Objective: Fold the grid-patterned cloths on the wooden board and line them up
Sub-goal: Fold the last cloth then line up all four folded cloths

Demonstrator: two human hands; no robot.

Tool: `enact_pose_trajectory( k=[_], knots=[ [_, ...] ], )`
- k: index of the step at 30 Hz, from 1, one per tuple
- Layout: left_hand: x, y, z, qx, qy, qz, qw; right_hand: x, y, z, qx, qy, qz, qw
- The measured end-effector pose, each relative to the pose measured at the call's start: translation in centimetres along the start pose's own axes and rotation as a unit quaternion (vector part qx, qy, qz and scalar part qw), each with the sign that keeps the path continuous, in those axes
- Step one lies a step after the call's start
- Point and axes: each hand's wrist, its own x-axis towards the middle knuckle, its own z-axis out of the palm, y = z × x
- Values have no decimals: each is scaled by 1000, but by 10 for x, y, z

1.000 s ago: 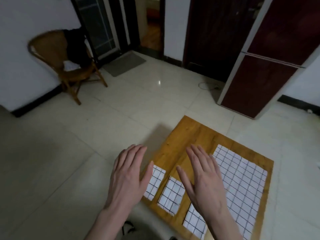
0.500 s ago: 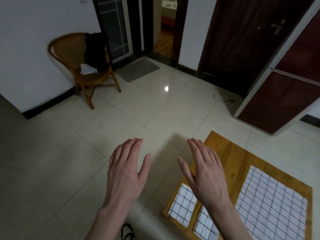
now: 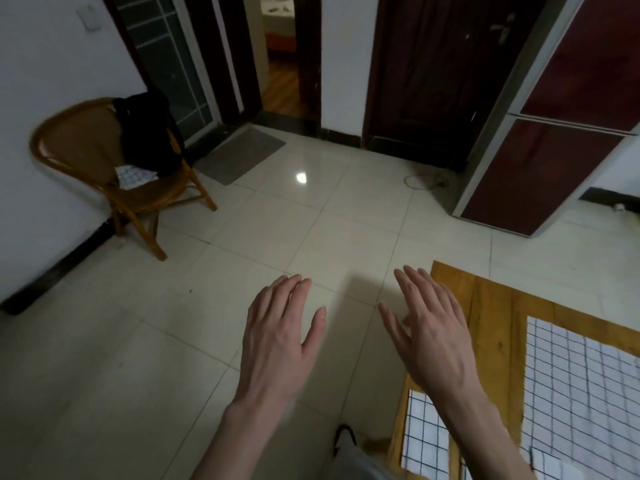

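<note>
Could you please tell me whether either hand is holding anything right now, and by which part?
Nothing is held: the left hand and right hand both hover open with straight fingers.

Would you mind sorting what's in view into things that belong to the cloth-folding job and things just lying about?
Job: wooden board, large grid cloth, small folded grid cloth, left hand, right hand.

Lying about: wicker chair, black garment, doormat, yellow cable.

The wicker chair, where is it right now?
In the head view, the wicker chair stands far left against the white wall, beside the grey doormat, a black garment draped over it.
</note>
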Motion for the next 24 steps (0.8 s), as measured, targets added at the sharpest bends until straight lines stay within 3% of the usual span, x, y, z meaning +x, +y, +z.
enact_pose_trajectory(
  k=[12,24],
  knots=[
    [182,-8,75,-15,-45,86,995,137,37,46,-13,18,74,997],
    [360,26,168,-31,-74,178,981,276,126,65,-15,50,169,984]
  ],
)
